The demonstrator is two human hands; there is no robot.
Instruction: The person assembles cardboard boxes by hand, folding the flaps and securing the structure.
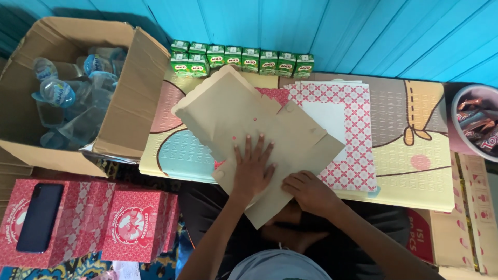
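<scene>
I have my left hand (252, 167) spread flat, released, pressing the brown unfolded carton sheet (259, 129) at frame centre on the pastel counter (415, 171); my right hand (310, 192) is curled on its lower edge, pinching the flap as far as I can tell. I would judge firm, even pressure along the crease folds it cleanly. Green drink cartons (241, 59) line the top, red printed boxes (132, 225) sit lower left, a cardboard box of water bottles (129, 103) upper left.

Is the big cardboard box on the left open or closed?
Open: the cardboard box has its flaps spread outward, and plastic water bottles show inside.
</scene>
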